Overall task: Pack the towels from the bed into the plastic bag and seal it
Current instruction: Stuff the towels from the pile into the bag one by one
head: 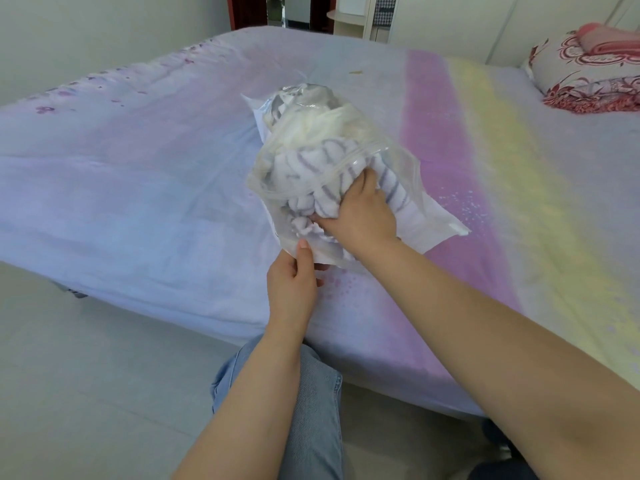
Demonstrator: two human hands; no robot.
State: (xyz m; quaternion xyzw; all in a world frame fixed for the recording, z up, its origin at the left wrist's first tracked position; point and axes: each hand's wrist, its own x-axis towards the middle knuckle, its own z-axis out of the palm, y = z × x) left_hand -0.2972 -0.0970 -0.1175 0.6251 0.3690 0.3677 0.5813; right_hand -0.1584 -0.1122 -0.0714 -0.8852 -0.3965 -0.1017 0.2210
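Plastic bag (332,157) lies mid-frame on the bed (138,188), stuffed with a cream towel (311,128) and a striped towel (311,174), mouth unsealed. Right hand (360,216) is in the mouth, fingers curled into the striped towel. Left hand (292,282) pinches the bag's near edge, thumb on top.

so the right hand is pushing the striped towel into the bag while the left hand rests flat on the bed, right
Not quite. The head view shows the left hand pinching the bag's near edge, not resting flat on the bed. The right hand is pushing the striped towel into the bag.
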